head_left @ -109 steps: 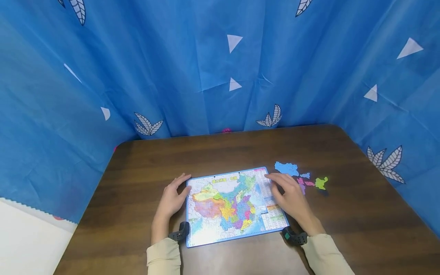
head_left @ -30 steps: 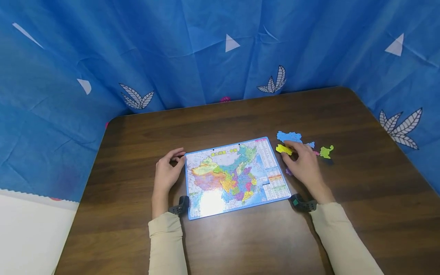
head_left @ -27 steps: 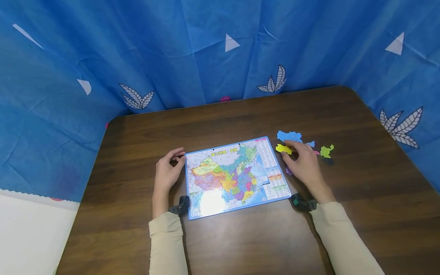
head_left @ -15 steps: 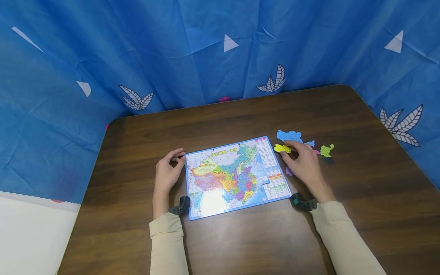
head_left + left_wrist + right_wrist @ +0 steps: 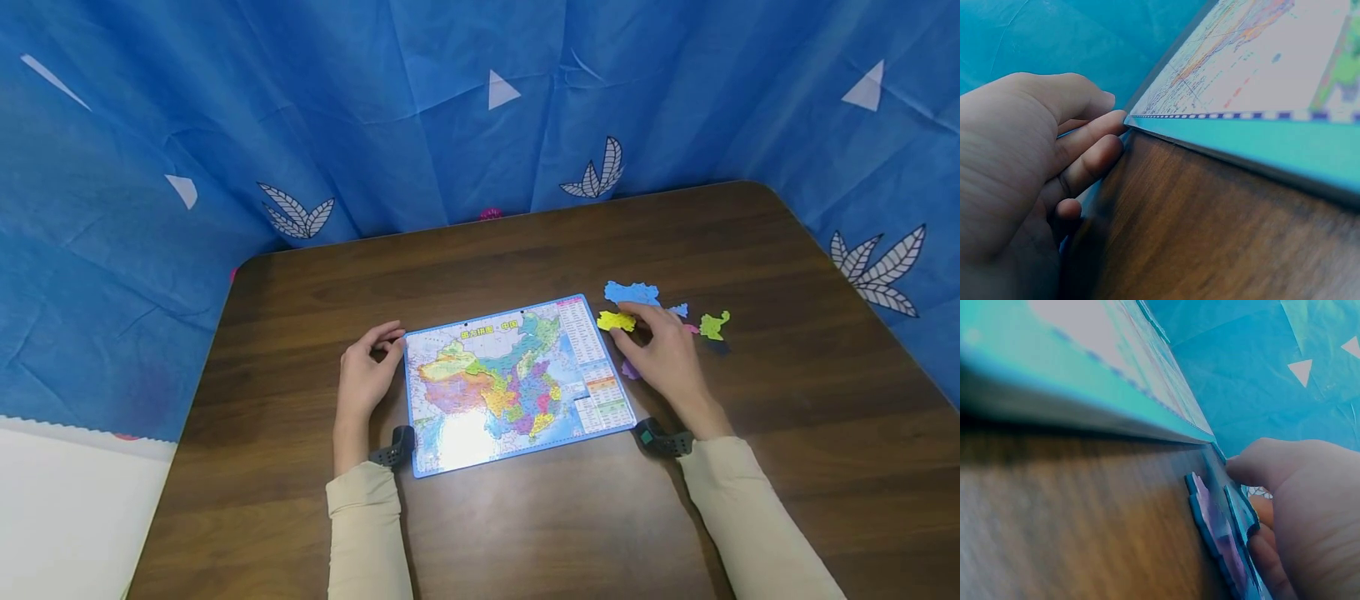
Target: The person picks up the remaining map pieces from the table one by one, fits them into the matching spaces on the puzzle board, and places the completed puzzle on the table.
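Observation:
A blue-rimmed map puzzle board (image 5: 487, 333) of China lies flat on the table with its coloured pieces set in. My left hand (image 5: 366, 375) is at the board's upper left corner, fingers loosely bent. In the left wrist view, the fingertips (image 5: 1110, 150) reach that corner. My right hand (image 5: 663, 350) pinches a yellow puzzle piece (image 5: 615, 322) between thumb and fingers, just right of the board. A purple piece (image 5: 630, 371) shows partly beneath this hand. In the right wrist view, the thumb (image 5: 1247, 464) is beside the board's corner and a pink-purple piece (image 5: 1222, 537) lies below.
Loose pieces lie by the right hand: a large blue one (image 5: 632, 293), a small blue one (image 5: 678, 310), a pink one (image 5: 691, 328) and a green one (image 5: 714, 325). A blue curtain (image 5: 450, 108) hangs behind the brown table (image 5: 525, 533).
The right hand has left the board's right edge and now holds the yellow piece, which has shifted slightly left over the last second. The left hand stays at the board's left side.

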A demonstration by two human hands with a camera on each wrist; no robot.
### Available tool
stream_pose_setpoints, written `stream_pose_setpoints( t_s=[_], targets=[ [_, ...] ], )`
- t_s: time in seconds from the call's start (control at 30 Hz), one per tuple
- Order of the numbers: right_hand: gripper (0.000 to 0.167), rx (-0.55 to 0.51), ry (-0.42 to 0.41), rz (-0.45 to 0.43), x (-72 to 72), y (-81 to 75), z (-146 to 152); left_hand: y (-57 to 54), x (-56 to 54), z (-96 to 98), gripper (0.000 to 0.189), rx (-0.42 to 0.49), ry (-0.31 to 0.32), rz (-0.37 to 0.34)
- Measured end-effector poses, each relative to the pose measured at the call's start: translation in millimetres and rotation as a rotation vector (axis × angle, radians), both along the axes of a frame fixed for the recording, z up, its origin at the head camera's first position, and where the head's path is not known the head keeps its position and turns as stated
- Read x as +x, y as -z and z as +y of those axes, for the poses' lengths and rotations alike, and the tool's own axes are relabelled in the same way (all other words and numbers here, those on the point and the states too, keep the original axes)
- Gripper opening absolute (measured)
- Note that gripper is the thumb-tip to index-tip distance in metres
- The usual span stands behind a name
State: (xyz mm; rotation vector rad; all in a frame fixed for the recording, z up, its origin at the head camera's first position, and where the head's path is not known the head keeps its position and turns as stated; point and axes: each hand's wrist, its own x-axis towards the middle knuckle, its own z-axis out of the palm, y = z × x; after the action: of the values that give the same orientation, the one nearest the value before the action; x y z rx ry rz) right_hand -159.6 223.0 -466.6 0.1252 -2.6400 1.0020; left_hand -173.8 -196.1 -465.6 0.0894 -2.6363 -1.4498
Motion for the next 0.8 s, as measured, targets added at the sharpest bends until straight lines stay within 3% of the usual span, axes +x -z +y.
stream_pose_setpoints(
  t_s=[0.43, 0.8],
  targets=[
    [0.044, -0.018, -0.006, 0.018, 3.3, -6.1, -2, -0.8, 2.2, -0.5, 0.034, 0.003, -0.004, -0.035],
    [0.042, -0.056, -0.035, 0.08, 5.3, -16.3, -7, -1.7, -0.1, -1.0, 0.033, -0.005, 0.012, -0.016]
  ],
)
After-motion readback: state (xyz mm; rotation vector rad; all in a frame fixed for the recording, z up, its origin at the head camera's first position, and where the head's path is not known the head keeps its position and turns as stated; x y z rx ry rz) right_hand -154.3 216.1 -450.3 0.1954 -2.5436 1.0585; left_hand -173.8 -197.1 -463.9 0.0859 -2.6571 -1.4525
